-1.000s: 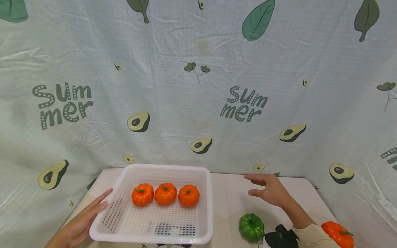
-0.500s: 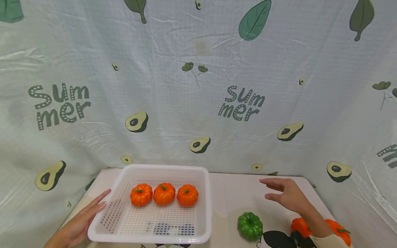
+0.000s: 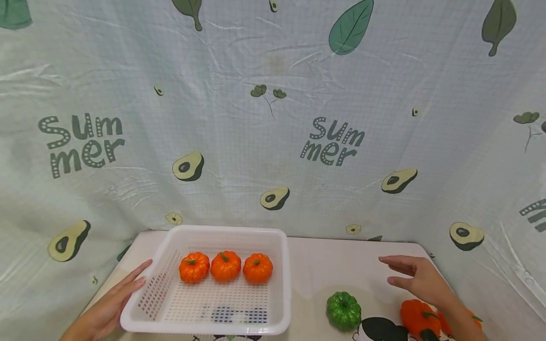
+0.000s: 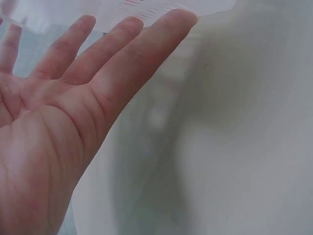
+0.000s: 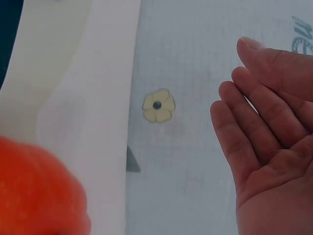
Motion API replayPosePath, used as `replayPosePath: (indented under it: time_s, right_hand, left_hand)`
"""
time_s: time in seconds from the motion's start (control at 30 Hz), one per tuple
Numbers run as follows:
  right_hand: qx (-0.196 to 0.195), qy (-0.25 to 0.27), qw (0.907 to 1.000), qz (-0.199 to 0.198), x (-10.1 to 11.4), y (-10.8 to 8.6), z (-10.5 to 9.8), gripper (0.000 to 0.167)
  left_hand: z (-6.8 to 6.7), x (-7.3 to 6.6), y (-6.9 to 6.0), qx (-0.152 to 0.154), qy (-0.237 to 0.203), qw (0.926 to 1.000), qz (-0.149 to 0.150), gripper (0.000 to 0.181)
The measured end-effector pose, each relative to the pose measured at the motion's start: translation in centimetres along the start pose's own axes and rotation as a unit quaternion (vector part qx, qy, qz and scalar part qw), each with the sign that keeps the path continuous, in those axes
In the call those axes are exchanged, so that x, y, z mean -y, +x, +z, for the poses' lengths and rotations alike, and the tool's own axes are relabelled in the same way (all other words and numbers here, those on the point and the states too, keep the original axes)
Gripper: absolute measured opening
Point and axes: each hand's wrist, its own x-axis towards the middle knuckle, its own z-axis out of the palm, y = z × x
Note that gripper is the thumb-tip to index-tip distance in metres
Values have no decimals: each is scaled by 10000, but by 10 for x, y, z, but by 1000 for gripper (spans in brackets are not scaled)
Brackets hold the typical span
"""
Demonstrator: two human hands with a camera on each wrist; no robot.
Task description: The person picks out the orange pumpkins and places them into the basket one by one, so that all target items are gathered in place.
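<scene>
A white plastic basket [image 3: 222, 327] stands left of centre on the table in the head view. In its back half sit, in a row, an orange pumpkin [image 3: 194, 268], a second orange pumpkin [image 3: 225, 266] and a third [image 3: 258, 269]. My left hand [image 3: 112, 303] rests its straight fingers against the basket's left side; the left wrist view shows fingertips [image 4: 181, 19] at the wall. Empty and relaxed, my right hand [image 3: 422, 279] hovers at the right above an orange pumpkin [image 3: 418, 316]. Another orange one [image 3: 475, 318] is mostly hidden behind the forearm.
A green pumpkin [image 3: 343, 310] sits on the white table [image 3: 315, 265] between the basket and the right hand. Behind the table hangs a pale printed cloth [image 3: 239, 142], which also runs along both sides.
My right hand has moved rightward and nearer, away from the middle of the table, toward the orange pumpkins at right. My left hand, the basket and its pumpkins stay put.
</scene>
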Motion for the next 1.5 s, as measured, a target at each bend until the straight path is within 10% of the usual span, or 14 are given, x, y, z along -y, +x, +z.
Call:
replayPosePath:
  time_s: [0.5, 0.87, 1.17, 1.5]
  right_hand:
    - [215, -114, 9925, 1195, -35, -30, -20, 59]
    - [526, -229, 9883, 1414, -56, -47, -29, 66]
    - [713, -70, 9684, 2388, -66, -58, -13, 93]
    - [899, 151, 9707, 2223, -80, -62, -5, 95]
  left_hand:
    - [-6, 6, 2, 609, 43, 9980, 143, 71]
    - [-3, 2, -1, 270, 202, 9994, 76, 71]
    - [-3, -1, -2, 149, 219, 9996, -25, 73]
    - [-4, 1, -1, 254, 203, 9995, 3, 73]
